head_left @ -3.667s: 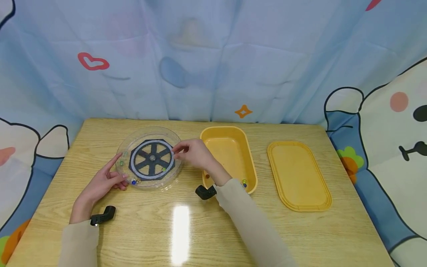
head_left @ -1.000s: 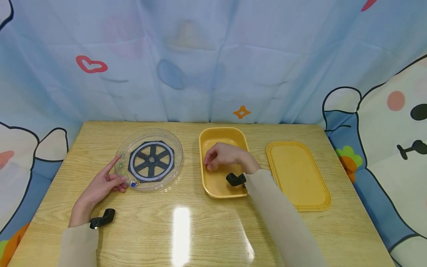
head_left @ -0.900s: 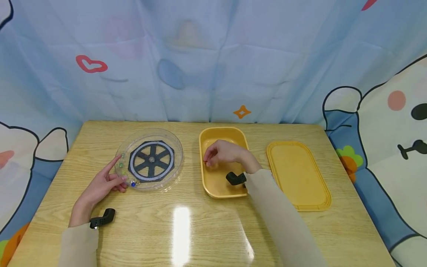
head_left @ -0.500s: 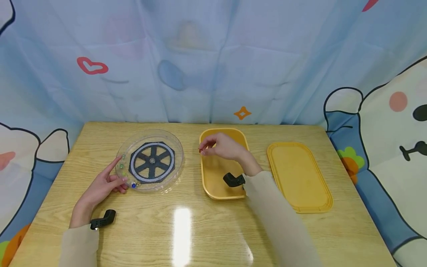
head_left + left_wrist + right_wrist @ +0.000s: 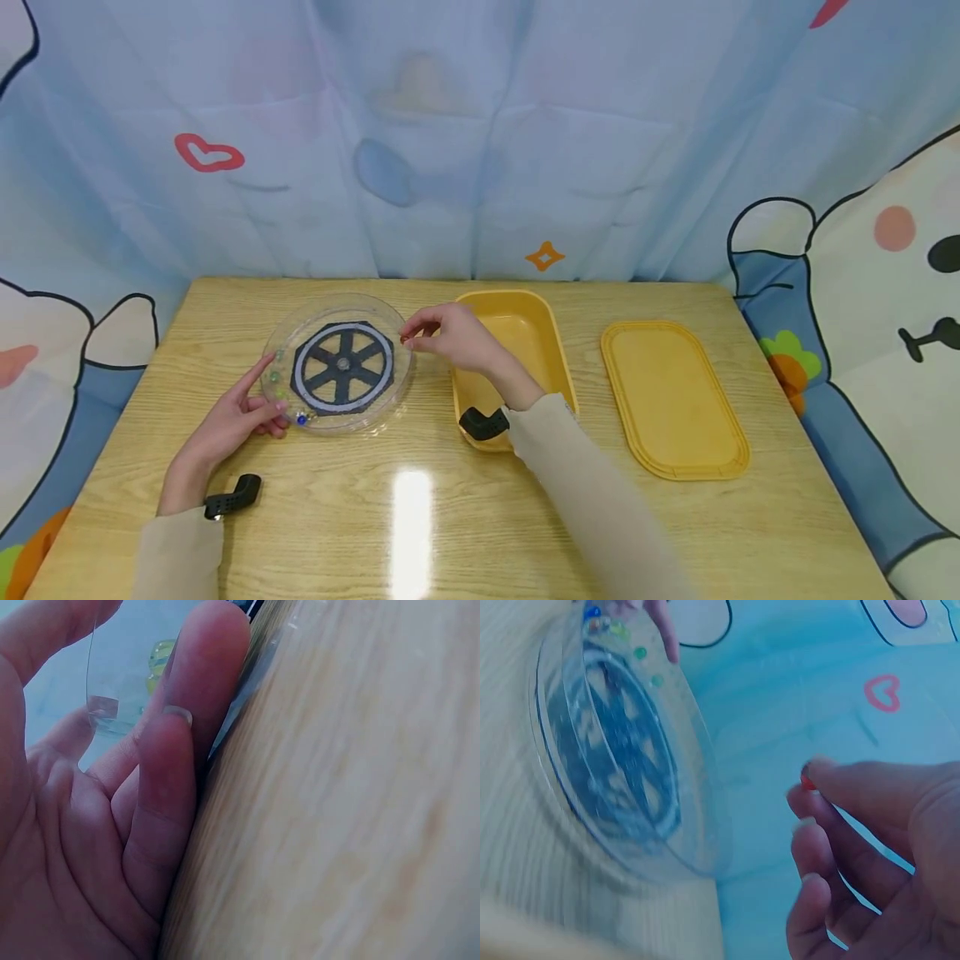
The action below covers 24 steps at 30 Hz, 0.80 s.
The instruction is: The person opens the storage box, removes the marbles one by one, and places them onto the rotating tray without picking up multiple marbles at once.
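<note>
A clear round dish (image 5: 300, 318) with a black spoked wheel pattern (image 5: 343, 363) stands at the table's left. Against its left rim my left hand (image 5: 228, 421) rests, index finger stretched along the edge and thumb low on the side. Several marbles lie inside near that hand, among them a blue marble (image 5: 302, 419) and a green marble (image 5: 640, 652). My right hand (image 5: 457, 337) pinches a small red marble (image 5: 808, 778) between thumb and index finger, at the dish's right rim. Its other fingers curl loosely below. The left wrist view shows the left fingers (image 5: 206, 660) beside the dish wall.
A yellow bin (image 5: 517, 329) stands under and behind the right forearm, which hides its lower part. Farther right lies a flat yellow lid (image 5: 675, 400) on the wooden table (image 5: 322, 517). A printed curtain (image 5: 600, 150) hangs behind the table's back edge.
My right hand has gone from the dish into the yellow bin, picked up the red marble and come back left to the dish's right rim. The left hand keeps its place.
</note>
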Motion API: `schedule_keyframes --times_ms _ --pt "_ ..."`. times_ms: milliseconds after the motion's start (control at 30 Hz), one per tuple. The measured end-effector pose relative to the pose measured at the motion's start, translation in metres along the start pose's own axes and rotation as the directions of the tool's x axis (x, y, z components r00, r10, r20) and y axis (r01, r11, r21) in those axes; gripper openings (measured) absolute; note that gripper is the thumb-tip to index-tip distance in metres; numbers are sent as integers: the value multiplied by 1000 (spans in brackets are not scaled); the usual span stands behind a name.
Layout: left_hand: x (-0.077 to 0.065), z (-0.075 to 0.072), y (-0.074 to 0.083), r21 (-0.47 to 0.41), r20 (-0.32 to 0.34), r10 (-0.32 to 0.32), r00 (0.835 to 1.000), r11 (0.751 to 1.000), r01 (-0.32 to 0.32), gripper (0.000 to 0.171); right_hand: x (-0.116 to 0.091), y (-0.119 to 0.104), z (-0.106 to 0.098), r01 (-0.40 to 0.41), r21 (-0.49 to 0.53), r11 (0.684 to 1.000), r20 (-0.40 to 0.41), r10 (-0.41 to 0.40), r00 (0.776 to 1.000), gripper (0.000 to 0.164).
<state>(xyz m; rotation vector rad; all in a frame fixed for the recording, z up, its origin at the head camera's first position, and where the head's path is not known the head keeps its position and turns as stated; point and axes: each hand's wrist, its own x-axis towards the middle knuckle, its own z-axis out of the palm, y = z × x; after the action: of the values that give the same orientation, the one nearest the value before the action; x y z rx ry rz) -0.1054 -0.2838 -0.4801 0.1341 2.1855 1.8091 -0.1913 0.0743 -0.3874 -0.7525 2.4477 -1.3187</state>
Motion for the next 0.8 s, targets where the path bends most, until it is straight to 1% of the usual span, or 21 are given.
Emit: schedule_keyframes --times_ms 267,433,500,633,800 --pt "0 1 0 -4 -4 1 1000 1000 -1 83 14 -10 28 -16 22 1000 -42 17 999 14" --pt "0 0 0 6 -9 -5 1000 1000 5 83 22 -14 43 -41 10 999 -30 41 999 14" --pt "0 0 0 12 -5 1 1000 1000 -1 83 25 -15 48 -45 4 999 -24 45 999 15" --pt "1 0 1 13 -4 1 1000 1000 -1 83 27 -16 51 -62 2 998 3 62 998 20" --pt "0 0 2 8 4 4 1000 1000 -4 84 29 -13 48 -86 -6 996 27 86 996 29"
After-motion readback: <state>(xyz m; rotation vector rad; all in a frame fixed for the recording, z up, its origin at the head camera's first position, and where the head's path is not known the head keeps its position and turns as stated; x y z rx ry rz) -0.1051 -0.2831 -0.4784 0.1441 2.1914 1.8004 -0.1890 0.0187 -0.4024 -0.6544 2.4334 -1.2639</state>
